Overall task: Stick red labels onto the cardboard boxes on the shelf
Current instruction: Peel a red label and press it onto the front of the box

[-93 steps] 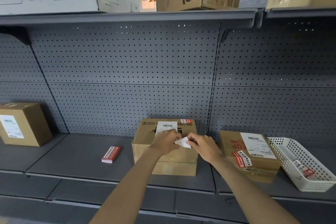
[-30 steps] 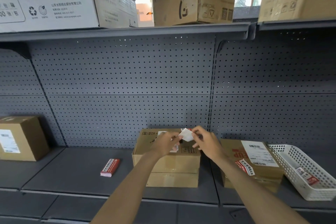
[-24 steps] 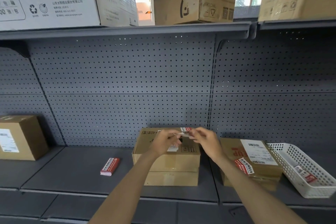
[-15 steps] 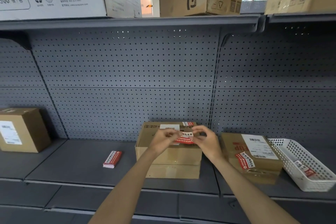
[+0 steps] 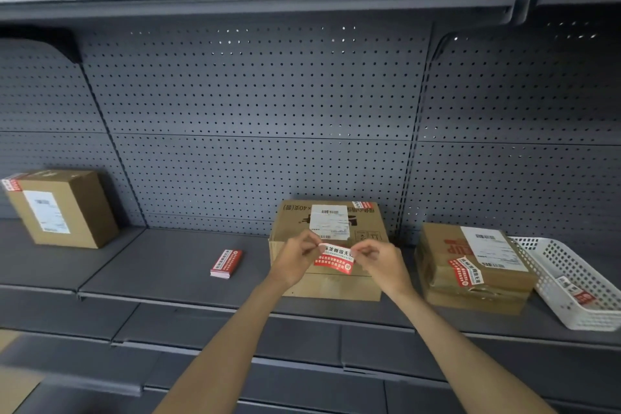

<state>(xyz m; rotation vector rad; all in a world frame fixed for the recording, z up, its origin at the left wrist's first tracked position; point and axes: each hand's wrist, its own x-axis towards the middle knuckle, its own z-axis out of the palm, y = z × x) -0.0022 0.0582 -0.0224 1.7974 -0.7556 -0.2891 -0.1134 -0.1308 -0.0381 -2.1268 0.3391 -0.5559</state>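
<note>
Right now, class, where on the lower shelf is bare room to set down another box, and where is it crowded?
Widest bare patch: between the left box and the label stack. Narrower: label stack to middle box. Crowded: middle box, right box and basket sit close, left hand and right hand holding a label there.

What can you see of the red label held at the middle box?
The red label is a thin, paper-like strip: a white band with dark characters on top, red with white print below. It hangs slightly bowed, print toward the camera. The left hand pinches its left end, the right hand its right end, before the upper front of the middle cardboard box. Whether it touches the box cannot be told.
</note>
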